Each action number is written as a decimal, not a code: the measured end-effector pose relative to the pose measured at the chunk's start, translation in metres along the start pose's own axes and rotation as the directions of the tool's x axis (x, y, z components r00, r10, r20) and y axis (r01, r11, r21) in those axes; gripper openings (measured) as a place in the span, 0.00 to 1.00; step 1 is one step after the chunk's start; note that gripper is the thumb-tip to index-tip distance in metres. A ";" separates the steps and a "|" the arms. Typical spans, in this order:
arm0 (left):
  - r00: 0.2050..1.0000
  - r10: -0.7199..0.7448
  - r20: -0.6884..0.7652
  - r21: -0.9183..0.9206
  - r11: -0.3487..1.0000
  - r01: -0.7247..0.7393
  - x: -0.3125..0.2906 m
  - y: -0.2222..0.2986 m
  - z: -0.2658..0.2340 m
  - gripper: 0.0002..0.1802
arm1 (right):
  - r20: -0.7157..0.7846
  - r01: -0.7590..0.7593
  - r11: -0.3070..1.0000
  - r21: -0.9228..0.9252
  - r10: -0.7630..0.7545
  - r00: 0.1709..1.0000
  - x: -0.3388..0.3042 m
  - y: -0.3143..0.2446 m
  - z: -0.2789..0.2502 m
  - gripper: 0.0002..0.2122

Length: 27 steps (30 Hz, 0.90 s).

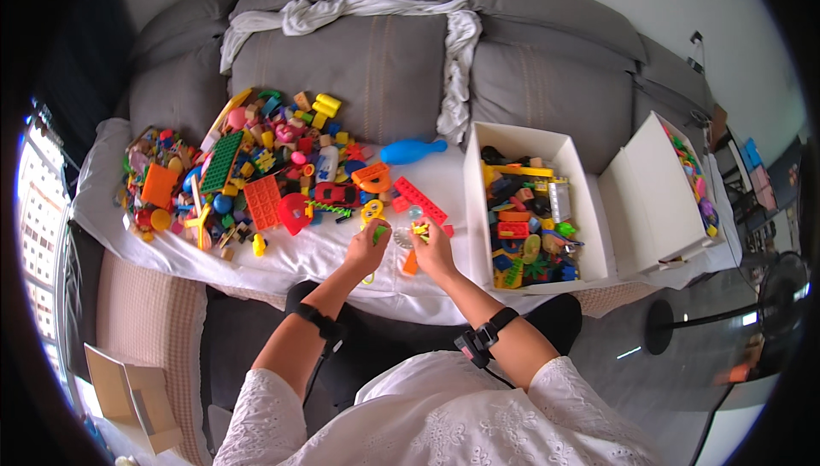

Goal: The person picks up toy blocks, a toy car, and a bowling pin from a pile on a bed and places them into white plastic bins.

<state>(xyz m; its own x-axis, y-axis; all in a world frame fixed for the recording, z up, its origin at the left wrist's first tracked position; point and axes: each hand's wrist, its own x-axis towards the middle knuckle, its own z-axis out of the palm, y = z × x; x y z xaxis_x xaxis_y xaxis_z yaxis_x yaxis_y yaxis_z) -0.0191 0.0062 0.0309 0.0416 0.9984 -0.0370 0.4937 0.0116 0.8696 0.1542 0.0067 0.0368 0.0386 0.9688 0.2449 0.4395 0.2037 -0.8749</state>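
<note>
My left hand [366, 251] is closed around a small bright green piece [379, 233], mostly covered by the fingers. Close beside it, my right hand [434, 252] pinches a small yellow toy piece [420, 229] whose kind I cannot make out. Between the hands a clear round plastic piece [403, 237] lies on the white sheet [350, 282]. A yellow toy [372, 211] with a round head is just beyond my left hand. Past my right hand lies a long red building brick [419, 199], and an orange block [411, 263] sits beneath that hand.
A broad heap of mixed toys [282, 154] covers the left of the sheet. A blue bowling pin [413, 152] lies near the sofa back [342, 73]. To the right stand an open white box [598, 235] of toys and a second white box [645, 193], also holding toys.
</note>
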 end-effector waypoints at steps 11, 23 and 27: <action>0.933 0.246 0.261 -0.071 0.969 -0.236 0.046 0.188 0.073 0.24 | -0.220 0.011 1.000 -0.012 -0.014 0.975 0.042 0.007 -0.188 0.12; 0.761 0.371 0.533 0.143 0.847 -0.513 0.068 0.192 0.111 0.40 | -0.129 0.040 0.997 -0.069 -0.048 0.990 0.012 0.012 -0.203 0.22; 0.739 0.357 0.571 0.217 0.803 -0.555 0.064 0.197 0.117 0.38 | -0.022 0.059 0.989 -0.137 -0.062 0.998 0.004 0.013 -0.186 0.20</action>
<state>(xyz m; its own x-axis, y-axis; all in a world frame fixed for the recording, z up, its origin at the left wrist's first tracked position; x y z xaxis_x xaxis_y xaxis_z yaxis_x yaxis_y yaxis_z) 0.1826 0.0664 0.1421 0.7033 0.7109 0.0018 0.5616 -0.5571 0.6118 0.3271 -0.0134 0.1036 0.0307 0.9509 0.3081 0.5595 0.2390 -0.7936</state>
